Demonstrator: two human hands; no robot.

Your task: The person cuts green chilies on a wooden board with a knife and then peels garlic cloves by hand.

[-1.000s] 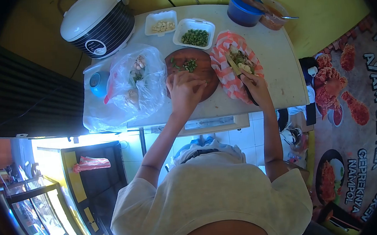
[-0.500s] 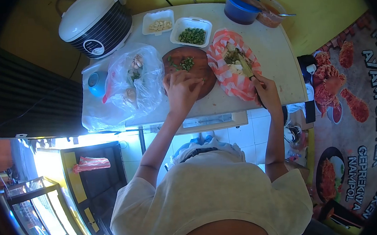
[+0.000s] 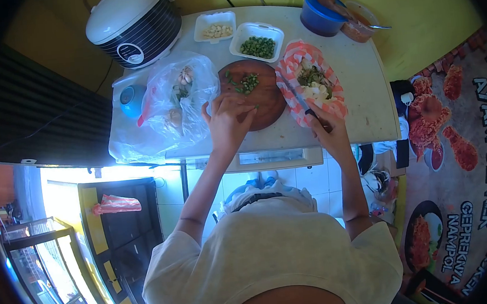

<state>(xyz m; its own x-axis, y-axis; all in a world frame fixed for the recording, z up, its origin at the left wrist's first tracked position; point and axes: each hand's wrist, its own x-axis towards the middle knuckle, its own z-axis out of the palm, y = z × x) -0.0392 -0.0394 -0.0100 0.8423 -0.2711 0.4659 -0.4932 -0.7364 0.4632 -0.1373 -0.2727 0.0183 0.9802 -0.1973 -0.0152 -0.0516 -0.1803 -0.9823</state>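
Note:
A round wooden board (image 3: 268, 108) on the table carries chopped green pieces (image 3: 248, 84). Over its lower left part, my left hand (image 3: 227, 120) is closed, thumb and fingers near a small green bit; whether they pinch anything is too small to tell. My right hand (image 3: 327, 128) grips the dark handle of a knife (image 3: 294, 92), its blade slanting up and left between the board and a red-and-white striped bag (image 3: 337, 107). Inside the bag lie scraps (image 3: 315, 85), pale and dark green. Left of the board lies a clear plastic bag (image 3: 195, 107) with garlic bulbs (image 3: 185, 75).
Two white foam trays stand behind the board, one with pale cloves (image 3: 217, 31), one with chopped greens (image 3: 258, 47). A rice cooker (image 3: 133, 32) is back left, a light-blue cup (image 3: 131, 101) below it. Back right are a blue-lidded tub (image 3: 322, 19) and a container with a spoon (image 3: 359, 25).
My right hand has moved left with the knife, whose blade has left the scraps and now points toward the board. My left hand remains over the board's lower left. The whole view has shifted slightly.

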